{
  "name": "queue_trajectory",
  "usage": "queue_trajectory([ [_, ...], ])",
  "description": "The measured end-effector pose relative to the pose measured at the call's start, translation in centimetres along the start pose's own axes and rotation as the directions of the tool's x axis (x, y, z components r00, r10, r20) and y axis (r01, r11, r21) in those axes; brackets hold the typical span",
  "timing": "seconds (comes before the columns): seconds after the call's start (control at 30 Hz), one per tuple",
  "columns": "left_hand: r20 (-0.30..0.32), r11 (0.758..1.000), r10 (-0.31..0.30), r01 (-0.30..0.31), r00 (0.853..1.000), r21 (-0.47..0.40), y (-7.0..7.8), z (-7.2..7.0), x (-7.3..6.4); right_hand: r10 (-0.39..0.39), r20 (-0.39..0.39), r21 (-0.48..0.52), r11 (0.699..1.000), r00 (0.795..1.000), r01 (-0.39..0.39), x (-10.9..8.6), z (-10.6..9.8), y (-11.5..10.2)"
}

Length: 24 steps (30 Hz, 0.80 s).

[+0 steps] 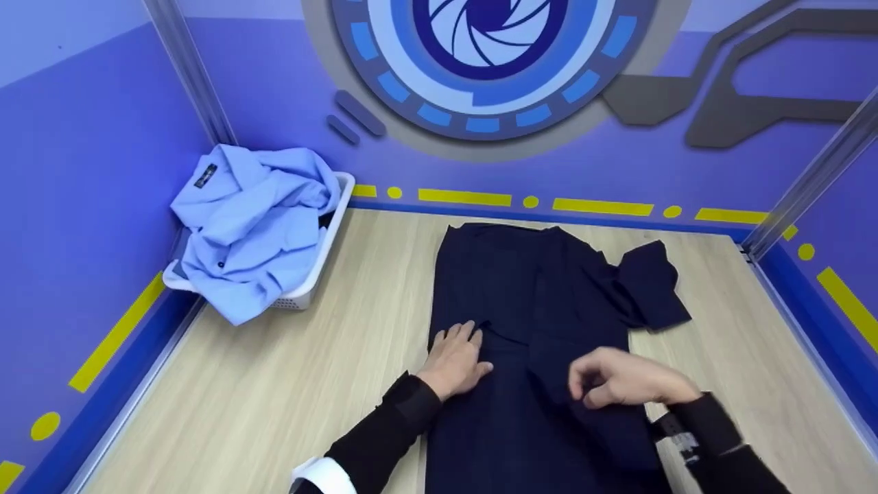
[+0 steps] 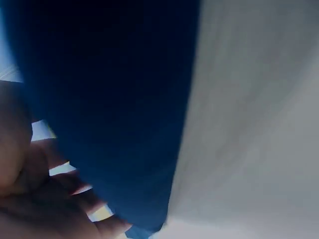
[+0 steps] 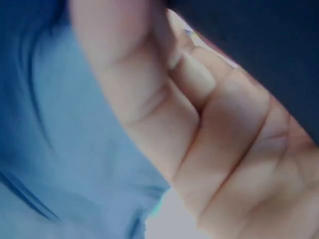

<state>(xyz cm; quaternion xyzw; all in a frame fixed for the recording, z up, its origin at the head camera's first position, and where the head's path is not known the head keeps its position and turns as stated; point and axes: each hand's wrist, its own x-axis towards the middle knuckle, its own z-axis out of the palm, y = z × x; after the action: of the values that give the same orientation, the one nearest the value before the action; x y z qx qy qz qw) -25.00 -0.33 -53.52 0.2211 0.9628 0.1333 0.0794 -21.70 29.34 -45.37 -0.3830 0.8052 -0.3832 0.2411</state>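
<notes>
A navy short-sleeved shirt [image 1: 490, 281] lies lengthwise on the table, its one visible sleeve [image 1: 648, 288] spread to the right. In the head view my left hand [image 1: 454, 361] rests on the shirt's left side, fingers spread and nearly straight. The left wrist view catches that hand's fingers [image 2: 60, 194] along the edge of the dark cloth. My right hand [image 1: 621, 377] is over the shirt's right half, fingers and thumb curled, beside a raised fold [image 1: 559, 405]. In the right wrist view, bent fingers [image 3: 144, 89] show, but whether they pinch cloth is unclear.
At the back left a white plastic basket [image 1: 322, 274] holds a crumpled light blue shirt [image 1: 264, 213] that hangs over its rim. Blue printed panels [image 1: 82, 192] enclose the wooden table [image 1: 274, 384] on the left, back and right. A metal post [image 1: 813, 175] stands at the right.
</notes>
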Motion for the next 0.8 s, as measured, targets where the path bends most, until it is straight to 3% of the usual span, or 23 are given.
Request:
queue_trajectory([
  [0.07, -0.004, 1.0, 0.009, -0.009, 1.0, -0.016, 0.1, 0.1, 0.1, -0.06, -0.05, -0.011, 0.998, 0.997, 0.059, -1.2, -1.6, -0.8],
  [0.2, 0.016, 1.0, 0.027, -0.027, 0.999, -0.008, 0.4, 0.2, 0.1, -0.1, -0.178, 0.032, 0.994, 0.979, 0.107, -3.6, -4.3, -2.0],
  [0.33, 0.081, 0.997, 0.025, -0.031, 0.996, 0.077, 0.4, 0.3, 0.0, -0.062, -0.36, 0.148, 0.981, 0.931, 0.122, -4.5, -4.8, -2.2],
  [0.4, 0.088, 0.997, 0.028, -0.035, 0.996, 0.076, 0.3, 0.4, 0.0, -0.052, -0.433, 0.189, 0.971, 0.9, 0.147, -4.1, -4.2, -2.1],
  [0.47, 0.048, 0.999, 0.032, -0.033, 0.998, 0.02, 0.1, 0.4, 0.1, -0.067, -0.463, 0.193, 0.966, 0.884, 0.174, -3.4, -3.3, -2.0],
  [0.53, -0.045, 0.998, 0.039, -0.041, 0.998, -0.055, 0.0, 0.4, 0.1, -0.131, -0.45, 0.155, 0.963, 0.883, 0.222, -2.3, -2.1, -2.0],
  [0.63, -0.206, 0.969, 0.027, -0.077, 0.978, -0.236, 0.0, 0.2, 0.1, -0.2, -0.392, 0.099, 0.961, 0.898, 0.257, -0.5, 0.0, -2.6],
  [0.67, -0.223, 0.939, 0.012, -0.088, 0.975, -0.334, 0.1, 0.0, 0.1, -0.22, -0.374, 0.087, 0.959, 0.901, 0.27, 0.1, 0.8, -2.9],
  [0.7, -0.217, 0.888, -0.005, -0.096, 0.976, -0.45, 0.3, -0.2, 0.1, -0.229, -0.361, 0.077, 0.959, 0.904, 0.274, 0.7, 1.5, -3.2],
  [0.73, -0.186, 0.81, -0.025, -0.089, 0.982, -0.58, 0.4, -0.3, 0.1, -0.23, -0.349, 0.072, 0.96, 0.908, 0.271, 1.3, 2.3, -3.5],
  [0.77, -0.138, 0.709, -0.045, -0.066, 0.989, -0.702, 0.5, -0.6, 0.0, -0.226, -0.34, 0.068, 0.962, 0.913, 0.263, 1.8, 3.0, -3.7],
  [0.8, -0.079, 0.591, -0.067, -0.024, 0.995, -0.806, 0.6, -0.8, -0.1, -0.237, -0.336, 0.051, 0.962, 0.912, 0.269, 2.4, 3.7, -3.9],
])
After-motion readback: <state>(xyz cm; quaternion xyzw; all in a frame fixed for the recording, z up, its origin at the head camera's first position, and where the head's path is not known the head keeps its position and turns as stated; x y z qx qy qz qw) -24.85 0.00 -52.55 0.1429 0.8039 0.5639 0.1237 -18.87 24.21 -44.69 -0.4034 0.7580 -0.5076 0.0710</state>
